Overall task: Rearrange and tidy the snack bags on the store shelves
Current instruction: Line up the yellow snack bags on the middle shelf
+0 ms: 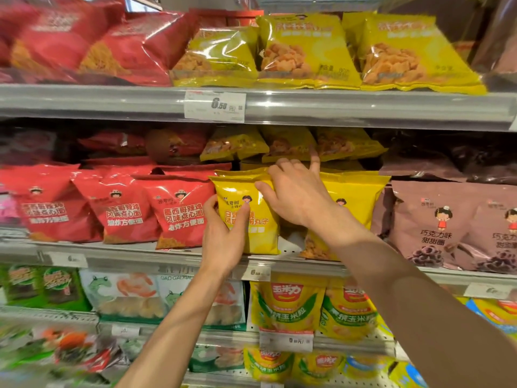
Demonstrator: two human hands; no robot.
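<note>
A yellow snack bag (258, 232) stands upright at the front of the middle shelf (167, 257). My left hand (223, 233) grips its lower left side, thumb across the front. My right hand (296, 191) rests on the bag's upper right edge, fingers curled over the top and index finger pointing up. Another yellow bag (355, 197) stands just right of it, partly hidden by my right forearm. More yellow bags (291, 142) lie stacked behind, deeper on the shelf.
Red bags (173, 211) stand to the left and brown chocolate-ring bags (436, 225) to the right on the same shelf. The shelf above holds red and yellow bags (305, 51) over a price tag (215, 106). Lower shelves carry green, white and yellow corn snack bags (288, 303).
</note>
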